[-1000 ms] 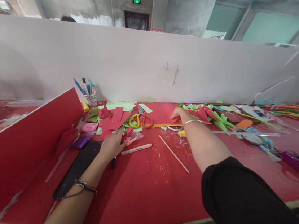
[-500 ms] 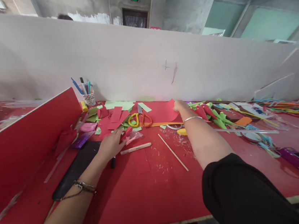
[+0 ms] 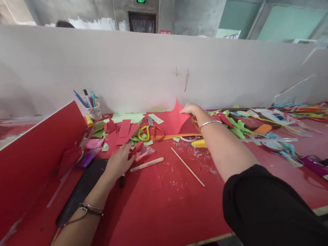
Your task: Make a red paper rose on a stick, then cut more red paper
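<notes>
My right hand (image 3: 190, 109) pinches a red paper sheet (image 3: 177, 117) by its right edge, at the back of the red table. The sheet bends upward, with one corner pointing up against the white partition. At the left, the curled fingers of my left hand (image 3: 118, 161) close around a red piece (image 3: 136, 148), whose exact kind is unclear. Between the hands lie scissors (image 3: 151, 133) with one yellow and one orange handle, on paper scraps. Just in front of the left hand are a pale marker (image 3: 147, 164) and a small clear plastic bag (image 3: 146, 152).
A thin wooden stick (image 3: 187, 167) lies mid-table among white shavings. A patterned pen cup (image 3: 94, 112) stands behind a red board (image 3: 34, 167) on the left. Green scraps (image 3: 238, 129), a clear strip (image 3: 269, 140) and a purple power strip (image 3: 327, 171) are at the right.
The right hand has raised the red sheet's edge, which now curls higher. My left hand stays by the red piece. The view has shifted slightly.
</notes>
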The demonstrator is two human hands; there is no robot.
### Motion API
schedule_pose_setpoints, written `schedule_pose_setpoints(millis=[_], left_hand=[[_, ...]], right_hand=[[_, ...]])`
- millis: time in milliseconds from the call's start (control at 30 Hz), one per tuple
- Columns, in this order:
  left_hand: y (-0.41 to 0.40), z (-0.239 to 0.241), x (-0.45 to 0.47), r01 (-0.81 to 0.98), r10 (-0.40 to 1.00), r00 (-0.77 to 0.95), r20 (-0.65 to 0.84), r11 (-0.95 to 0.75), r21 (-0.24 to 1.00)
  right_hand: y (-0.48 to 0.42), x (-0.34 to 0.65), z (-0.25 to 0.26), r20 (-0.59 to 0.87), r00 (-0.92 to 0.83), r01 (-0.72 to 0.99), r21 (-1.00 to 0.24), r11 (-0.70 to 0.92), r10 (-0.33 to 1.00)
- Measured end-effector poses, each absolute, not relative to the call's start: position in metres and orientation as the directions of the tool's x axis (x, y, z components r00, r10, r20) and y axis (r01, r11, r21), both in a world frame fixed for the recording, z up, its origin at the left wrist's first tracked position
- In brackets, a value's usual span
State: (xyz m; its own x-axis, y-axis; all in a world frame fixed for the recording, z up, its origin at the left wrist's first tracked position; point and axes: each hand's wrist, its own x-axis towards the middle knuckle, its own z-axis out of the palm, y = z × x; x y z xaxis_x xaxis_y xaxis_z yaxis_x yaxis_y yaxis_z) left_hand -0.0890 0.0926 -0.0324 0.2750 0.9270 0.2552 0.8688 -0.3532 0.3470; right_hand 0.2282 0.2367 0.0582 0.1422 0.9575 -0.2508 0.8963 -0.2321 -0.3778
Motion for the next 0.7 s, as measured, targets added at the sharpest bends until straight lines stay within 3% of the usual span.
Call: schedule_pose_setpoints(millis=[167, 300, 500, 700], left_hand=[[0.113, -0.012, -0.072, 0.797, 0.907, 0.205, 0.367, -0.372, 0.475], [0.142, 0.005, -0.028, 0.675, 0.92, 0.174, 0.35, -0.371, 0.638], [0.184, 0.005, 0.043, 0.347, 0.979, 0.174, 0.101, -0.157, 0.925], [0.2, -0.004, 0.073, 0.039, 0.969, 0.232, -0.088, 0.082, 0.996]], right_hand=[[0.236, 0.212, 0.07, -0.36, -0.031, 0.813, -0.551, -0.186, 0.932], [0.23, 0.207, 0.065, -0.413, -0.173, 0.733, -0.661, -0.164, 0.894], [0.215, 0.213, 0.05, -0.465, -0.348, 0.605, -0.775, -0.184, 0.814], [0.206, 0.214, 0.059, -0.526, -0.456, 0.558, -0.797, -0.229, 0.718]])
